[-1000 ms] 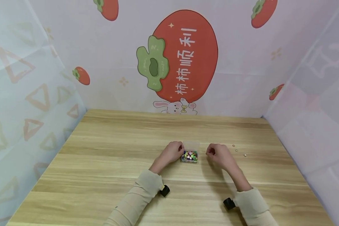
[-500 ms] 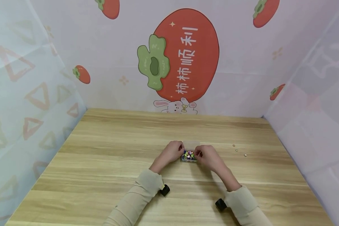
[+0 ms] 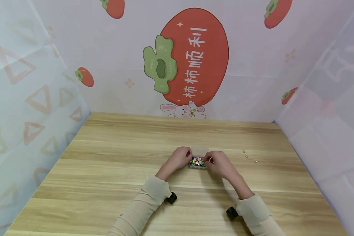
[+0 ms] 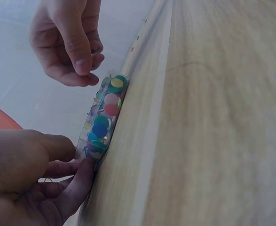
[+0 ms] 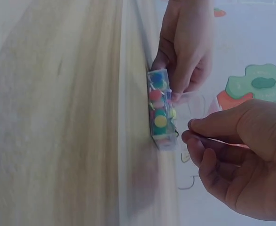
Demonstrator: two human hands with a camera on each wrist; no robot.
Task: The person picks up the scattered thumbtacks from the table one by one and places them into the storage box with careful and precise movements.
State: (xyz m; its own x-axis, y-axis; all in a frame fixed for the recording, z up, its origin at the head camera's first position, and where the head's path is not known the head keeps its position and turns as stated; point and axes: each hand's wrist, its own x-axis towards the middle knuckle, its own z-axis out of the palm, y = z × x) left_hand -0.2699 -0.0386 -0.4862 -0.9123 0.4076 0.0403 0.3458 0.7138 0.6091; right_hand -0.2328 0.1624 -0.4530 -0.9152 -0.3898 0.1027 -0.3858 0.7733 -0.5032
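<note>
A small clear plastic box (image 3: pixel 198 164) of colourful thumbtacks (image 4: pixel 100 129) stands on the table, its clear lid (image 3: pixel 199 151) raised at the back. My left hand (image 3: pixel 181 158) grips the box's left end between thumb and fingers. At the other end, my right hand (image 3: pixel 219 163) is bent over the rim, fingers curled. In the right wrist view, the thumb and index fingertips (image 5: pixel 193 125) come close together just beside the tacks. I cannot tell whether a tack is between them. Several tack points stick up above the box's rim.
Three loose thumbtacks (image 3: pixel 246 156) lie on the wooden table (image 3: pixel 121 147) to the right of the right hand. Printed cloth walls (image 3: pixel 106 49) close off the back and both sides. A black wrist camera (image 3: pixel 231 213) hangs by each sleeve.
The right hand has moved left from beside the loose thumbtacks to the box's right end, then shifted only slightly. The left hand stays on the box.
</note>
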